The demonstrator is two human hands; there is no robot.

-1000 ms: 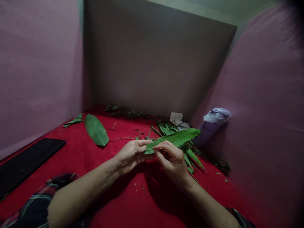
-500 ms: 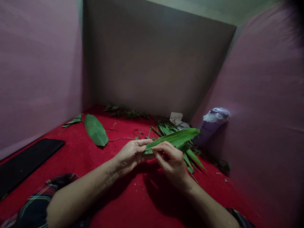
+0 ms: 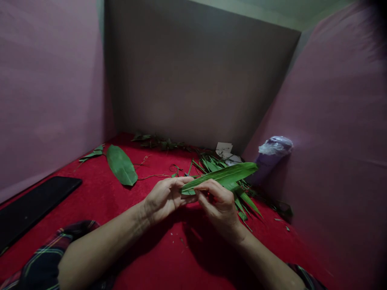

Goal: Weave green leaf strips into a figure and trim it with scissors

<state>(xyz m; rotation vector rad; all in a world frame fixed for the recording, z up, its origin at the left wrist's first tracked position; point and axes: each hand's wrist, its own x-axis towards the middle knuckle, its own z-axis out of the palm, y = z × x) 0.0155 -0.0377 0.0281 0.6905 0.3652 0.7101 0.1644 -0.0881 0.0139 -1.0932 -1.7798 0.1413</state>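
Right hand (image 3: pixel 219 206): pinching leaf (image 3: pixel 231 173) edge | Left hand (image 3: pixel 163 197): loose, under leaf's end | Leaf: across both hands, pointing toward pile (image 3: pixel 248 200) beyond the grip | Care: pinch softly, keep left hand flat; leaf might rip

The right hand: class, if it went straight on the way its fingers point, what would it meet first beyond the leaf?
Probably the left hand, at the near end of the long leaf, though depth is unclear here.
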